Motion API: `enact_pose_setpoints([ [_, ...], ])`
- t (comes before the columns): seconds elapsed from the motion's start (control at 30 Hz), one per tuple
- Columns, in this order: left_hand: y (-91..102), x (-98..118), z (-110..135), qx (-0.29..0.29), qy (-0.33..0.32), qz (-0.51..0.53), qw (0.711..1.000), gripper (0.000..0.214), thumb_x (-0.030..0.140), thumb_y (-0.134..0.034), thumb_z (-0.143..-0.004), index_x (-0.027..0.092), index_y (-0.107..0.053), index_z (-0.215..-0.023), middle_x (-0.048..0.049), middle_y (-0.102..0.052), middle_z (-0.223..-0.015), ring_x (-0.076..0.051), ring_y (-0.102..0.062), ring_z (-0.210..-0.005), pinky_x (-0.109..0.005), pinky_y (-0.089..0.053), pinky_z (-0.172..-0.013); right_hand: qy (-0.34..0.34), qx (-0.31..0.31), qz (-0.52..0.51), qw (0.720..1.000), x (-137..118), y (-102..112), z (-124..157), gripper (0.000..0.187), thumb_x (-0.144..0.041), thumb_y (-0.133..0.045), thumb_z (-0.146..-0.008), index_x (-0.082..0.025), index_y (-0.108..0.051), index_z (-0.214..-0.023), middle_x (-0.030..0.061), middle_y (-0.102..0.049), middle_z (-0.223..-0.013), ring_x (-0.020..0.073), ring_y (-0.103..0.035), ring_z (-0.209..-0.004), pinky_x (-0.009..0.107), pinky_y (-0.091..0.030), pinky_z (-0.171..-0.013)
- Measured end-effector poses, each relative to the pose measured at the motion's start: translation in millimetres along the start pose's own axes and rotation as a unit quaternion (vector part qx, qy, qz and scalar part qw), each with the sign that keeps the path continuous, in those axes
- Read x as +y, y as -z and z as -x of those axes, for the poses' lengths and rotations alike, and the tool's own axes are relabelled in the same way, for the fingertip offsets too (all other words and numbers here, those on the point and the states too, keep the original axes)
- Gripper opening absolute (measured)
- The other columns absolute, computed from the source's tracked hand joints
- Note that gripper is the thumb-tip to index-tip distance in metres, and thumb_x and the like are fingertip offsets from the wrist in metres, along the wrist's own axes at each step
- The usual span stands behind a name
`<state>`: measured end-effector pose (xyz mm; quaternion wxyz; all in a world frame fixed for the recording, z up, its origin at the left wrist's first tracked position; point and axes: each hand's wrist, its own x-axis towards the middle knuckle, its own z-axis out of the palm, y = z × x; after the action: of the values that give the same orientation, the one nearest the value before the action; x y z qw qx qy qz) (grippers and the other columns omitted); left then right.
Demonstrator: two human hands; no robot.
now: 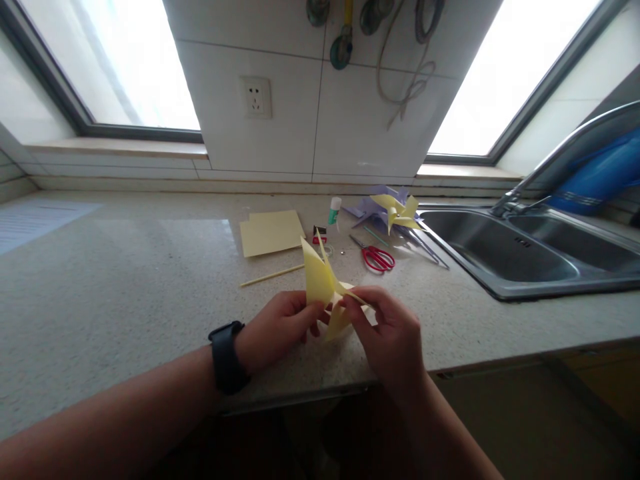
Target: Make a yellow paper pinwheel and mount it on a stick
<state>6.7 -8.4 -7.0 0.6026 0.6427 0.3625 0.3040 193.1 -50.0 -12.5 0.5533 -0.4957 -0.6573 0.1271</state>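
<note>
A yellow paper pinwheel (319, 275), its blades partly folded, is held up between my two hands just above the counter's front edge. My left hand (280, 325), with a dark watch on the wrist, grips its left side with thumb and fingers. On the other side, my right hand (390, 328) pinches a paper flap near the middle. Fingers cover part of the centre. Just beyond the paper lie a yellow stick (273, 275), red-handled scissors (379, 259) and a small red and black box (319, 234).
Yellow paper sheets (274, 233) lie behind the stick. A glue stick (335, 211) stands near finished yellow and purple pinwheels (400, 212). To the right is a steel sink (500, 292) with a faucet (510, 200). Printed paper (43, 220) lies far left.
</note>
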Motion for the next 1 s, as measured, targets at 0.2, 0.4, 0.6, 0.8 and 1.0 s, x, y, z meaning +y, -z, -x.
enact_pose_setpoints([
  [0.2,0.3,-3.6,-1.2,0.006,0.011,0.018,1.0,0.038,0.044,-0.053,-0.095,0.012,-0.074,-0.102,-0.012,-0.077,-0.094,-0.014,-0.06,-0.065,-0.023,-0.045,-0.053,-0.094,0.04,-0.1,0.99,1.3,-1.3,-1.9,0.006,-0.028,-0.066,-0.092,-0.022,-0.065,-0.093,0.003,-0.076,-0.08,0.0182,-0.074,-0.07,0.031,-0.06,-0.064],
  [0.4,1.7,-4.0,-1.5,0.002,0.008,0.038,0.999,0.041,0.048,-0.057,-0.094,0.012,-0.073,-0.104,-0.0116,-0.077,-0.093,-0.013,-0.059,-0.065,-0.023,-0.046,-0.053,-0.138,0.076,-0.174,0.972,-1.7,1.9,-11.0,0.009,-0.027,-0.072,-0.087,-0.02,-0.067,-0.088,-0.0002,-0.075,-0.072,0.0141,-0.072,-0.064,0.025,-0.058,-0.06],
  [0.6,2.4,-2.2,-3.6,0.02,0.001,0.067,0.998,0.041,0.051,-0.063,-0.09,0.012,-0.075,-0.097,-0.0097,-0.074,-0.089,-0.012,-0.058,-0.062,-0.022,-0.045,-0.049,-0.182,0.098,-0.258,0.944,6.0,6.8,-17.5,0.01,-0.031,-0.075,-0.086,-0.021,-0.07,-0.087,-0.0028,-0.072,-0.07,0.0094,-0.067,-0.062,0.021,-0.054,-0.061],
  [0.8,4.7,-5.2,-3.0,0.062,-0.006,0.121,0.991,0.036,0.048,-0.065,-0.088,0.013,-0.075,-0.086,-0.0032,-0.064,-0.075,-0.01,-0.053,-0.057,-0.02,-0.046,-0.044,-0.231,0.105,-0.34,0.906,2.1,25.5,-30.5,0.016,-0.032,-0.082,-0.076,-0.023,-0.071,-0.084,-0.0034,-0.072,-0.069,0.0084,-0.063,-0.055,0.019,-0.051,-0.052],
  [1.0,6.9,-3.0,-1.9,0.074,-0.015,0.186,0.98,0.03,0.044,-0.07,-0.083,0.014,-0.073,-0.084,-0.0025,-0.063,-0.075,-0.01,-0.053,-0.057,-0.018,-0.045,-0.04,-0.3,0.057,-0.367,0.879,4.0,40.3,-34.8,0.019,-0.031,-0.084,-0.072,-0.019,-0.07,-0.076,0.0006,-0.071,-0.067,0.01,-0.063,-0.053,0.019,-0.05,-0.051],
])
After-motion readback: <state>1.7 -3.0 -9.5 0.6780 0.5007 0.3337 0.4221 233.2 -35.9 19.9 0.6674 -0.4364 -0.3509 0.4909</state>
